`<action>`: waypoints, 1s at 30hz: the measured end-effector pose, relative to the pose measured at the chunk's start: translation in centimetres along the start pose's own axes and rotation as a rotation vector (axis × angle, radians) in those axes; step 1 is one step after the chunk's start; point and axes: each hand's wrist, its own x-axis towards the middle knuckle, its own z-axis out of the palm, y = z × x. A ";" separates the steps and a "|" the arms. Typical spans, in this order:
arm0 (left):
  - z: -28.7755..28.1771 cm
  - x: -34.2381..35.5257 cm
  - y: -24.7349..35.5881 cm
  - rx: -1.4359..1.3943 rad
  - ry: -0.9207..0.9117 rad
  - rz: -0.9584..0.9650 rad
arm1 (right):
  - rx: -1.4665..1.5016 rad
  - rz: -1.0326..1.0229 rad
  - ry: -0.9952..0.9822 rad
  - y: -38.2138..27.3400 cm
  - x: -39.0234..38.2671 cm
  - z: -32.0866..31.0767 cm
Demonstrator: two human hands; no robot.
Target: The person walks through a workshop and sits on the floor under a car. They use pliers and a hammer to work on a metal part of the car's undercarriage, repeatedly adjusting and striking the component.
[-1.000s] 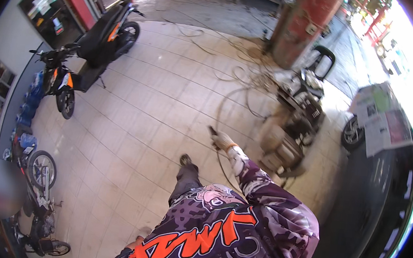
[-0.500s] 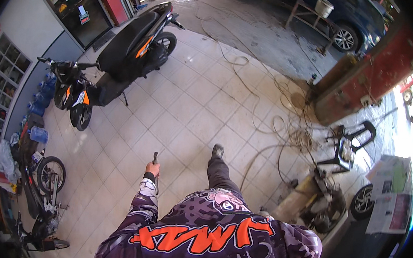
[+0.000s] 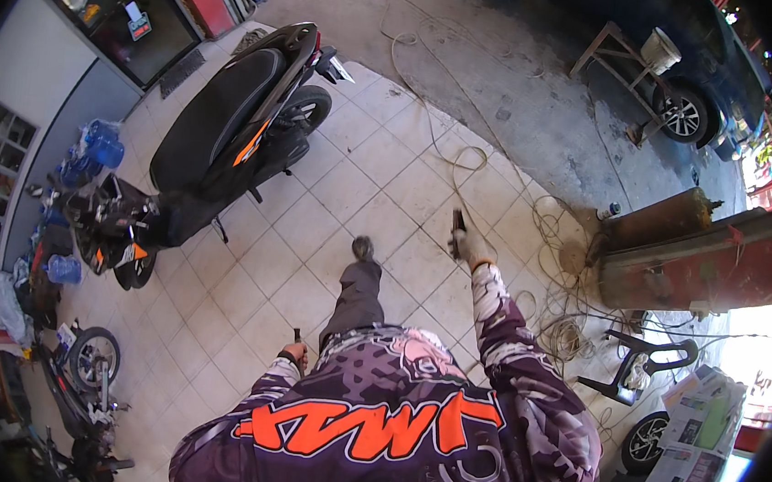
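Observation:
My left hand (image 3: pixel 296 353) hangs low beside my left hip, its fingers wrapped round a dark, slim hand tool (image 3: pixel 298 335) whose end pokes up past the fist. What kind of tool it is cannot be made out. Ahead and to the right, my right hand (image 3: pixel 470 246), which looks greyish as if gloved, reaches out over the tiled floor. It is closed round a dark, elongated object (image 3: pixel 459 219) that sticks out in front; motion blur hides its kind. Neither hand touches anything else.
A black and orange scooter (image 3: pixel 222 126) stands at the left on its side stand. Coiled hoses (image 3: pixel 566 335) lie on the tiles at the right, near an overturned black chair (image 3: pixel 637 364) and a red post (image 3: pixel 696 264). A partly stripped motorcycle (image 3: pixel 85 380) sits lower left.
I have stepped forward, and the scooter is nearer. My right arm has come into view, stretched ahead with a dark object. My left hand has dropped back toward my hip, still holding its tool.

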 end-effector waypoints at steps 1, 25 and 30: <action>0.5 0.7 5.5 0.027 -0.007 0.001 | 0.037 -0.022 0.021 -4.5 4.5 0.8; 44.6 -26.2 151.6 0.691 -0.117 1.483 | 0.692 -0.058 -0.514 -91.4 86.4 5.6; 40.3 -33.9 176.5 0.554 -0.017 1.588 | 0.741 0.178 -0.534 -107.7 107.1 7.2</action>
